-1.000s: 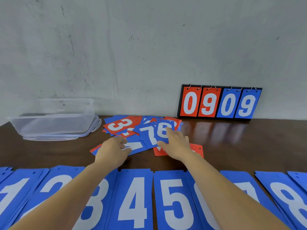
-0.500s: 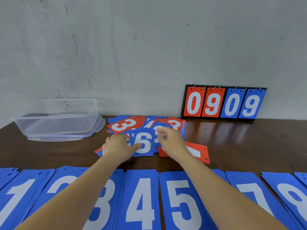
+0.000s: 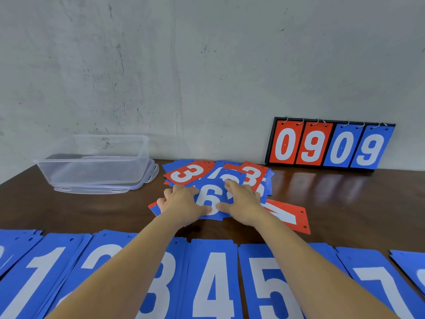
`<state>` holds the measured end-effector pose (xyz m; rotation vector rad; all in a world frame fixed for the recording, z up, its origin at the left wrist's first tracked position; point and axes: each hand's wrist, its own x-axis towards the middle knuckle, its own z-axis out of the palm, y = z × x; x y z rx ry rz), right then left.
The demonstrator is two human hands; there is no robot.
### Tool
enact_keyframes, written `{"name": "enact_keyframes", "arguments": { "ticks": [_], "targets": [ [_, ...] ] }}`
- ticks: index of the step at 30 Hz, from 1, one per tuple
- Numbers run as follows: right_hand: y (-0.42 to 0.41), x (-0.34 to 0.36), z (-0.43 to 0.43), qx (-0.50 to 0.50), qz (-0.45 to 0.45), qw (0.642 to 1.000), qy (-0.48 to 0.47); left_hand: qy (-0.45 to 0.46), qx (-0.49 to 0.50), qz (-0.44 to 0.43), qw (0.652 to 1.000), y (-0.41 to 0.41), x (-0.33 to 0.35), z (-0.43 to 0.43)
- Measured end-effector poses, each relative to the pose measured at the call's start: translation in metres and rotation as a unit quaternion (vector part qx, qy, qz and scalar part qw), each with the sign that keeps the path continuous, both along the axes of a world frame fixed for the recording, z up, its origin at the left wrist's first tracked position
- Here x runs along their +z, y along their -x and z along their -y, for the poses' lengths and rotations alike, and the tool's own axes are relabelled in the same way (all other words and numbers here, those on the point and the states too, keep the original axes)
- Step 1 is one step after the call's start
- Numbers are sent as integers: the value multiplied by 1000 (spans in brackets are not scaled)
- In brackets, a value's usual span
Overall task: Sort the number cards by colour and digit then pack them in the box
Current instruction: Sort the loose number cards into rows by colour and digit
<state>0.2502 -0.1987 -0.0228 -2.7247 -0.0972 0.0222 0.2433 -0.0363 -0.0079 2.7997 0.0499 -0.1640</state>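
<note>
Left hand, right hand on blue 6 card, white digit.

Bright, even, diffuse light; crisp centre, wide-angle stretch at the edges.
Beyond and to the right of the right grip, the dark tabletop shines with smeared reflections of the scoreboard. Only faint, soft shadow lies just under the left grip. Nearer than both, the blue cards swell and bow; the wall is evenly lit.
</note>
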Motion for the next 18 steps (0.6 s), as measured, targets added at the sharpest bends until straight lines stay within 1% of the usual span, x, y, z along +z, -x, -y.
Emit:
{"name": "enact_keyframes", "arguments": {
  "ticks": [3, 5, 7, 9, 11, 13, 15, 17, 18],
  "targets": [
    [3, 6, -3, 9, 9, 1000, 29, -3, -5, 12, 1000, -1, 0, -1],
    [6, 8, -6, 10, 11, 1000, 25, 7, -9, 19, 1000, 0, -2, -2],
    [9, 9, -10, 12, 4, 1000, -8, 19, -12, 24, 999, 0, -2, -3],
    [9, 9, -13, 14, -9, 997, -71, 25, -17, 28, 999, 1, -3, -4],
    [10, 8, -16, 2, -8, 996, -89, 22, -20, 30, 999, 3, -3, -4],
    [14, 7, -19, -36, 13, 997, -74, 18, -23, 31, 999, 4, -3, -4],
    [18, 6, -21, -79, 25, 996, -35, 13, -27, 29, 999, 5, -3, -4],
    [22, 6, -22, -89, 15, 996, 6, -2, -26, 30, 999, 6, -3, -3],
    [23, 6, -22, -83, 12, 996, 9, -7, -22, 34, 999, 6, -4, -2]
  ]
}}
